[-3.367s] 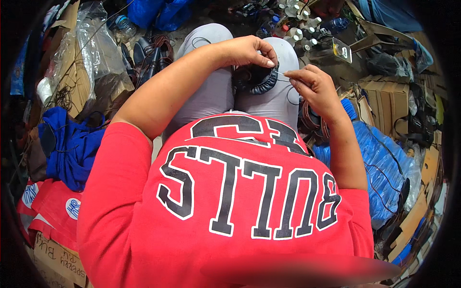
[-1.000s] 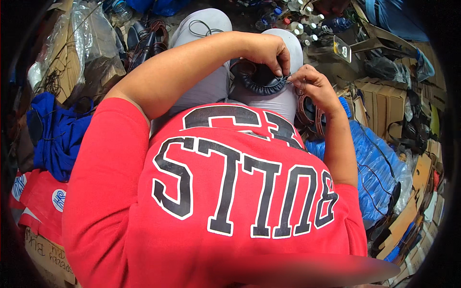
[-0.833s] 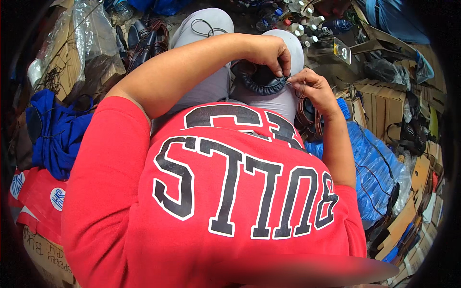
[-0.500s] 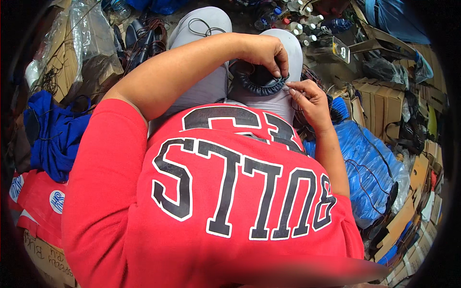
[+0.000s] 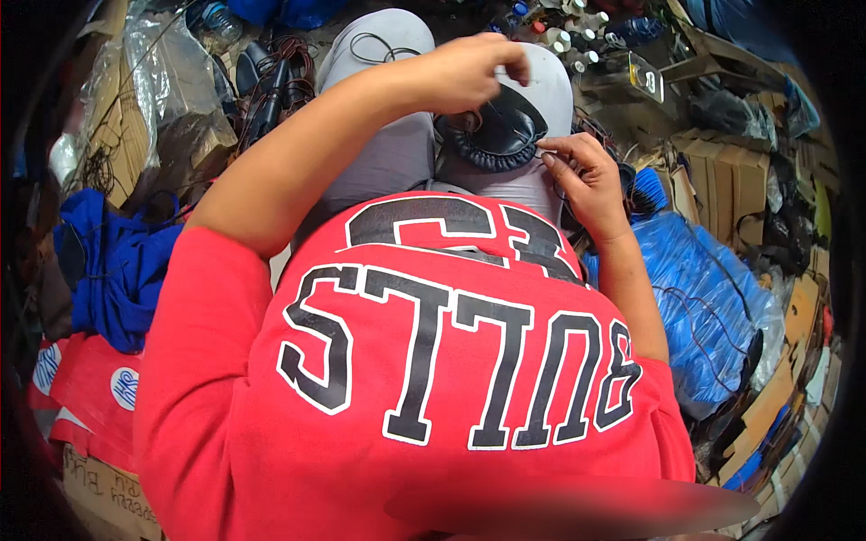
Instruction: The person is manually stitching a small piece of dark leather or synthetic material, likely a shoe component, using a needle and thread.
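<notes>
A black leather shoe (image 5: 498,142) with a gathered, puckered seam along its near edge rests on my knee in grey trousers (image 5: 550,95). My left hand (image 5: 471,72) is lifted above the shoe's far left side, with its fingers curled and slightly blurred. Whatever lies between those fingers is too small to make out. Beside the shoe's right end is my right hand (image 5: 585,176), its thumb and index finger brought together at the gathered edge. The pinch is closed, but what it grips is too fine to name.
A loop of dark cord (image 5: 379,47) lies on my other knee. Dark shoes (image 5: 271,86) sit on the left near clear plastic and blue cloth (image 5: 122,266). Several small bottles (image 5: 577,45) stand beyond my knee. Blue plastic wrapping (image 5: 690,311) and cardboard (image 5: 726,185) lie on the right.
My left hand has moved up and left, away from the shoe's gathered edge, exposing more of the shoe. My right hand stays beside the edge, barely moved.
</notes>
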Tool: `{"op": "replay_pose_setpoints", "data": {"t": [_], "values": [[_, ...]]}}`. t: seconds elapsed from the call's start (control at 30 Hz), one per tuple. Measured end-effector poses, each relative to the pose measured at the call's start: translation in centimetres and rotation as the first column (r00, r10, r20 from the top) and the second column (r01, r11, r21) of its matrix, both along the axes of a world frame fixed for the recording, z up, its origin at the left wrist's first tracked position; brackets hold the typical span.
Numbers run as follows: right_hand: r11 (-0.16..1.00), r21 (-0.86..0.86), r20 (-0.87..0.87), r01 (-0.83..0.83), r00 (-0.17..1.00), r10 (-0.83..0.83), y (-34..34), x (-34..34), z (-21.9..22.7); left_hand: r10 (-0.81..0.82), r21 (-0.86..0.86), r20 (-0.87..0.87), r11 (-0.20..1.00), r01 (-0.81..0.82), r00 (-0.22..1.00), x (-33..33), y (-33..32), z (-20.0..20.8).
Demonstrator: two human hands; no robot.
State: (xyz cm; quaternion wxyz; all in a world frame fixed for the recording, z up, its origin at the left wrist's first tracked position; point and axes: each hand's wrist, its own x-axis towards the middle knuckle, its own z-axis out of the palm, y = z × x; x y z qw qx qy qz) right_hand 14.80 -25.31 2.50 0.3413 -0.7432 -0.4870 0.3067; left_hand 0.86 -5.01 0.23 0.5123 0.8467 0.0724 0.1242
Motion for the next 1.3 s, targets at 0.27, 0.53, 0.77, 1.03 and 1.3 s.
{"op": "replay_pose_setpoints", "data": {"t": [0.27,0.53,0.77,1.03,1.3], "values": [[0.992,0.012,0.403,-0.125,0.909,0.110,-1.2,-1.7,0.3,0.117,0.062,0.065,0.991,-0.121,0.991,-4.8,-3.5,-0.7],[0.992,0.014,0.379,-0.126,0.919,0.111,-1.6,-1.6,-0.1,0.055,0.469,0.000,0.882,-0.049,0.998,-4.7,-3.3,-0.6],[0.991,0.033,0.404,-0.127,0.909,0.103,-1.9,-1.6,-0.3,0.105,0.361,-0.077,0.930,-0.071,0.991,-5.1,-3.3,0.3],[0.992,0.010,0.372,-0.124,0.922,0.111,-1.8,-1.5,-0.3,0.091,0.476,0.149,0.866,-0.152,0.985,-4.2,-4.0,-1.4],[0.996,-0.079,-0.042,-0.033,0.999,0.029,-1.3,0.1,-0.4,0.007,0.156,0.199,0.987,-0.039,0.980,-3.6,-3.7,-1.3]]}}
